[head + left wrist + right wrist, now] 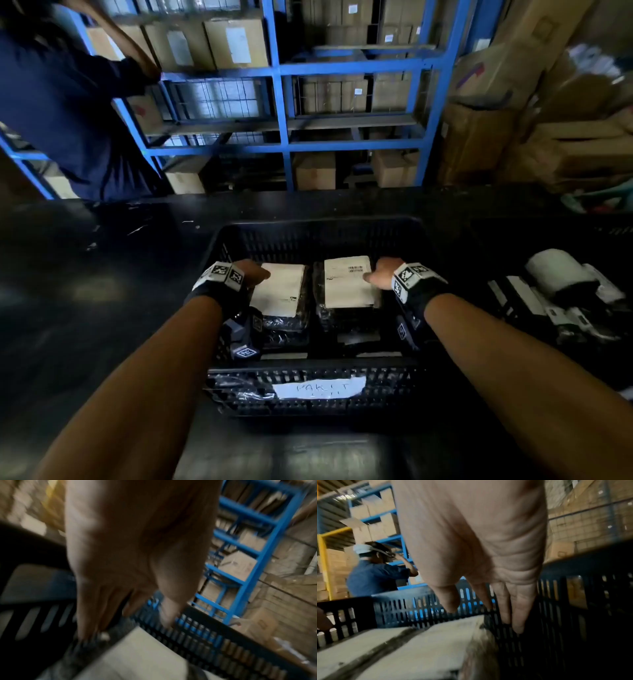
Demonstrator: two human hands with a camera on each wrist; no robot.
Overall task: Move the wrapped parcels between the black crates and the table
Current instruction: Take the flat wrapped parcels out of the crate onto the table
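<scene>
A black slatted crate (318, 236) stands on the dark table (102, 274) in front of me. Inside it lie two stacks of black-wrapped parcels with pale labels on top. My left hand (255, 274) is at the outer edge of the left parcel (279, 291). Its thumb lies over the label and its fingers (89, 615) point straight down between the parcel (137, 655) and the crate wall. My right hand (376, 274) mirrors this at the right parcel (347, 284). Its straight fingers (518, 615) run down beside the parcel (428, 649), with the thumb just above it.
A handwritten paper tag (318, 389) is stuck on the crate's near wall. To the right, a second black crate holds white-wrapped items (561, 294). A person in a dark blue shirt (61, 120) stands behind the table's left end. Blue shelving (284, 120) with cardboard boxes lies beyond.
</scene>
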